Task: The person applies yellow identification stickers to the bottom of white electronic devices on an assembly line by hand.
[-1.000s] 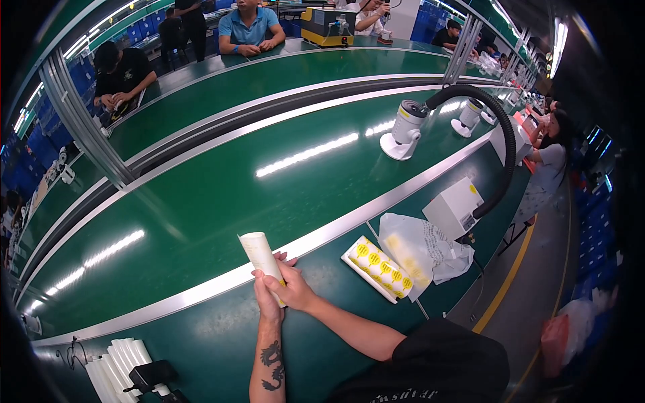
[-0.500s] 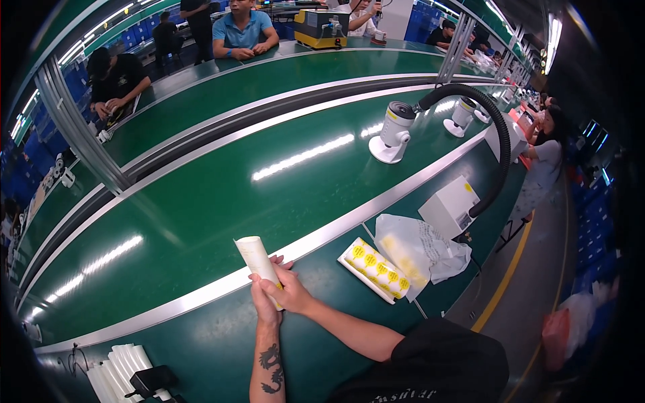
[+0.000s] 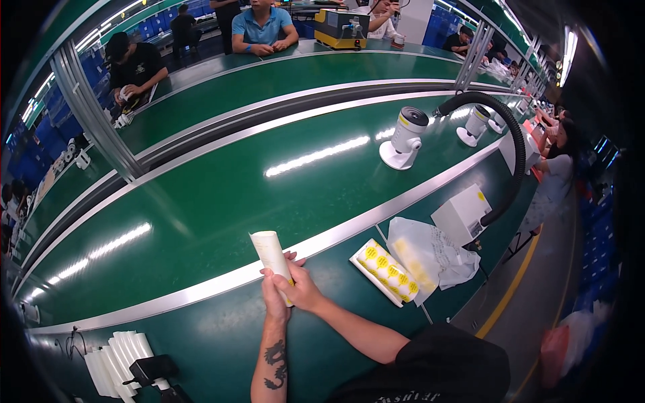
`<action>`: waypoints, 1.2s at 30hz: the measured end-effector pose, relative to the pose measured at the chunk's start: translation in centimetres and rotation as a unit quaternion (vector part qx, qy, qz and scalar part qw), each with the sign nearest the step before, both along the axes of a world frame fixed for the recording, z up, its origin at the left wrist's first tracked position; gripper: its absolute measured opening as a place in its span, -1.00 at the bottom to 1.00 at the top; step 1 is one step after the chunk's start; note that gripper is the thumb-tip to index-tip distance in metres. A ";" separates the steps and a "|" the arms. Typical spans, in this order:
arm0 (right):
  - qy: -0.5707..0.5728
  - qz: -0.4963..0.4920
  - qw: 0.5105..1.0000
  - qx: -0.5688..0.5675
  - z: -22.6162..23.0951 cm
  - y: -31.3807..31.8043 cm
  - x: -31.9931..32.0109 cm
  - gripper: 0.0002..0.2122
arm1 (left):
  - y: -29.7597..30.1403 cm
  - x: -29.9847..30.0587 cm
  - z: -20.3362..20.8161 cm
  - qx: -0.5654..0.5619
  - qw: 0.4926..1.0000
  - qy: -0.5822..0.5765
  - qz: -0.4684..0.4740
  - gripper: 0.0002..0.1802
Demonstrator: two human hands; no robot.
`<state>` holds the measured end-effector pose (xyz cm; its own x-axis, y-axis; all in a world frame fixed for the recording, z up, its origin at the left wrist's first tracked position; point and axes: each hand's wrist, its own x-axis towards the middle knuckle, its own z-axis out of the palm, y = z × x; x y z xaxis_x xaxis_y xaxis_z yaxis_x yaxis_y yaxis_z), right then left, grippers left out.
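Observation:
A pale rolled label sheet stands tilted over the near edge of the bench, a little yellow showing at its lower end. My left hand wraps it low down from the left. From the right, my right hand closes around the same roll, its thumb lying across the front and some fingertips showing behind. To the right of my hands lies a white roll with yellow round stickers, in a shallow white holder. Beside it rests a crumpled translucent plastic bag, with yellow showing through.
A white box with a thick black hose stands at the right. On the green conveyor are white camera-like devices. Several white tubes and a black adapter lie lower left. Co-workers sit across the line.
The view has shifted slightly, so the scene sits farther right in the picture. Both hands keep their hold on the rolled sheet. Across the line, a co-worker's hands at the left have moved.

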<state>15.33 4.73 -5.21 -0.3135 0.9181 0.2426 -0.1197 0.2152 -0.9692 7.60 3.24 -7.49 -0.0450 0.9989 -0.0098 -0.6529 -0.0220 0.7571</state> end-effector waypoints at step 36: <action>0.048 -0.134 0.990 0.011 -1.9 2.2 0.6 -0.60 | 0.1 -5.3 1.7 -0.067 0.976 -0.096 0.184 -0.51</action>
<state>15.92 6.96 -7.13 -0.0342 0.9595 0.2797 -0.1464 0.2721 -0.9511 2.34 3.38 -5.81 -0.3841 0.9050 -0.1831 -0.7500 -0.1901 0.6336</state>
